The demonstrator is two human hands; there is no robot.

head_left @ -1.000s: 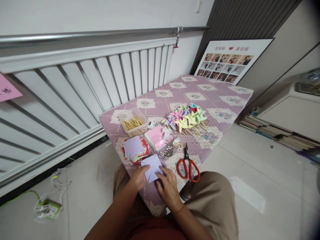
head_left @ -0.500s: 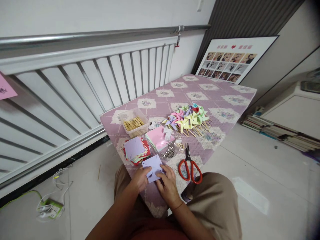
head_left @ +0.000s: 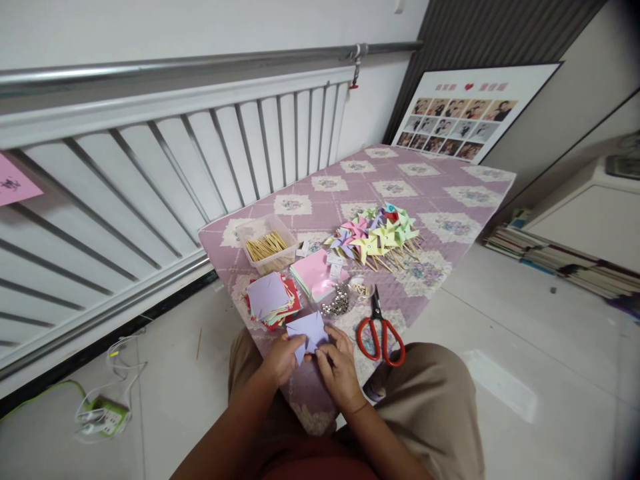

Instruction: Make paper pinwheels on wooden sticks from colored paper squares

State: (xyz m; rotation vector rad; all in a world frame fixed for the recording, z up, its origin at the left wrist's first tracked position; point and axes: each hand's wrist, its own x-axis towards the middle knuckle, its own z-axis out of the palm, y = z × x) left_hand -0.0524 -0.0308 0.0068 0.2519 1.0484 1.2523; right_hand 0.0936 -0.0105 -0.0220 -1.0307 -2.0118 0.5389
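Note:
A square of lavender paper (head_left: 309,325) with slits cut in from its corners is held just over the table's near corner. My left hand (head_left: 283,357) grips its left side, thumb on top. On the right side, my right hand (head_left: 339,367) pinches a near corner of the paper, which is bent inward. Just beyond lie a stack of cut paper squares (head_left: 270,297), lavender on top, and a pile of small silver metal pins (head_left: 337,301). To the right rest scissors with red handles (head_left: 381,337).
A clear plastic box of wooden sticks (head_left: 269,247) stands behind the stack. Beside it are pink paper sheets (head_left: 314,272) and a small tub of short pieces (head_left: 360,288). Finished paper pinwheels (head_left: 373,237) lie farther back. A white radiator (head_left: 200,160) runs along the left.
My right hand has folded the near right corner of the lavender paper in toward the middle. My left hand keeps its hold. The things on the table have not moved.

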